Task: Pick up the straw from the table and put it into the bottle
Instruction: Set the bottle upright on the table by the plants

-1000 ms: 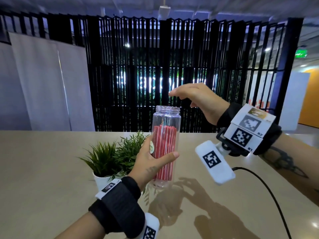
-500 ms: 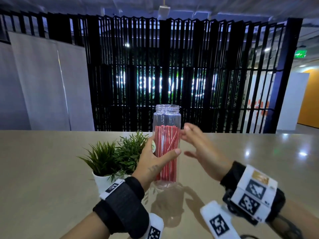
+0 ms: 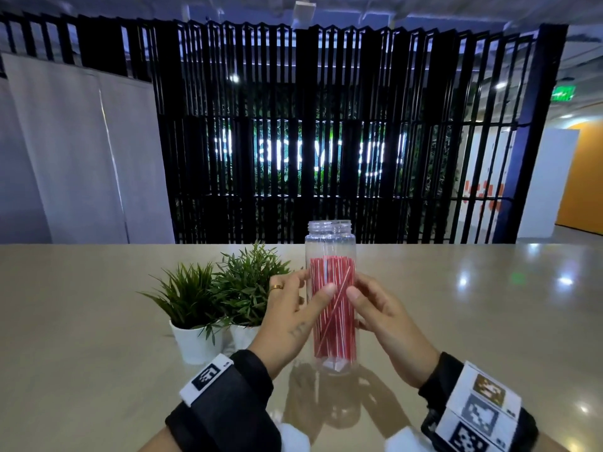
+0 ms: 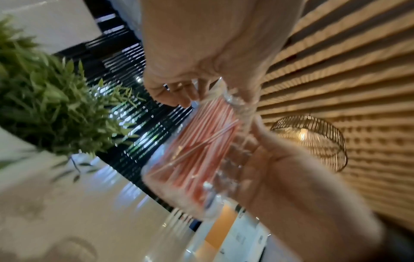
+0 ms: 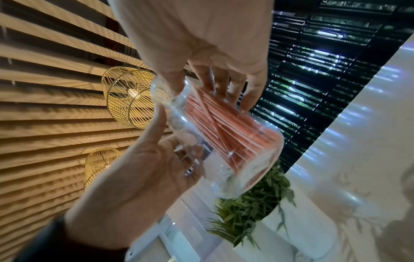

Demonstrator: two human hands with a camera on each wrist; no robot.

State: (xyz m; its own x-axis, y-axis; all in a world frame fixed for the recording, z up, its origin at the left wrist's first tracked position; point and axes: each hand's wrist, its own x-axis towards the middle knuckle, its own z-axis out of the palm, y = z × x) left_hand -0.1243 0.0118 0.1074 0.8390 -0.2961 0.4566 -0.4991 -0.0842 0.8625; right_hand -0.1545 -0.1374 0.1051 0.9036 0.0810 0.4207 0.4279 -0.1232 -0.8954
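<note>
Two hands clasp one clear, smooth plastic bottle at the middle of the glossy beige table: the left hand curls round its 9 o'clock side, the right hand round its 3 o'clock side, thumbs on the near face. Many thin red straws with white stripes fill the upright, uncapped cylinder, one leaning slantwise across the rest. Two spiky green plants in white round pots stand just beside it at 9 o'clock.
</note>
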